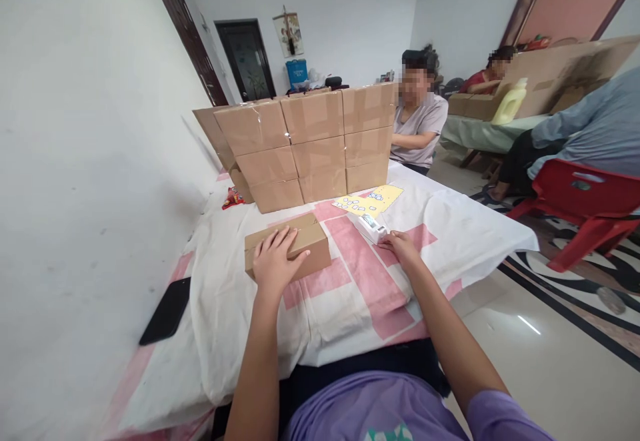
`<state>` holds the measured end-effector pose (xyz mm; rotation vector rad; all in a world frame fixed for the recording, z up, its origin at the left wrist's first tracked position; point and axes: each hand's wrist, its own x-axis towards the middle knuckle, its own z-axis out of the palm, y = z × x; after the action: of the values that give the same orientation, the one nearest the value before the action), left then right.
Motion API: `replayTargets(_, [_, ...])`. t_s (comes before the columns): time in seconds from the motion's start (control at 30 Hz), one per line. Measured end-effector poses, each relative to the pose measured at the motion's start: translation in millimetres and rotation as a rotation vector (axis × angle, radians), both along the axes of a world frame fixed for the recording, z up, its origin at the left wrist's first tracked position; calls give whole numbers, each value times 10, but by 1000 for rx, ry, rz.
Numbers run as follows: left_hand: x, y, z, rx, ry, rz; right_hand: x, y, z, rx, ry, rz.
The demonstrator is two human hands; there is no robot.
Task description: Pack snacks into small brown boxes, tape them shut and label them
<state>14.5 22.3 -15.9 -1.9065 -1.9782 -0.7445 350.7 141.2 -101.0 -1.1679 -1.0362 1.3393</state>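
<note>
My left hand [277, 261] lies on top of a closed brown cardboard box [316, 254], its fingers spread over the lid. To its right, my right hand [399, 247] pinches the near end of a small white box-shaped thing [370, 229] with dark and greenish patches on top. I cannot make out exactly what that thing is. Just beyond it lies a yellow printed sheet [387, 199] with small pictures on it. The box and the sheet rest on a white and pink tablecloth [350, 281].
A stack of taped cardboard boxes [317, 147] stands across the table's far side. A red packet [233, 198] is beside it. Left lies a black phone-like slab [167, 311]. A person [423, 117] sits beyond; a red chair [590, 194] stands right.
</note>
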Motion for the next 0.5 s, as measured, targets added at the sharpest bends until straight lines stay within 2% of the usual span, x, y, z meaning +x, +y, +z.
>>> replayTargets(0.1, [2, -2, 1, 2, 0, -5, -11, -69, 91, 16, 67, 4])
replayTargets(0.23, [-8, -12, 6, 4, -3, -27, -112, -197, 309, 53, 120, 115])
replayTargets(0.37, [-51, -28, 20, -36, -17, -82, -306, -315, 636, 162, 180, 322])
replayTargets(0.5, [-132, -56, 70, -115, -78, -184, -577, -325, 1050, 299, 116, 530])
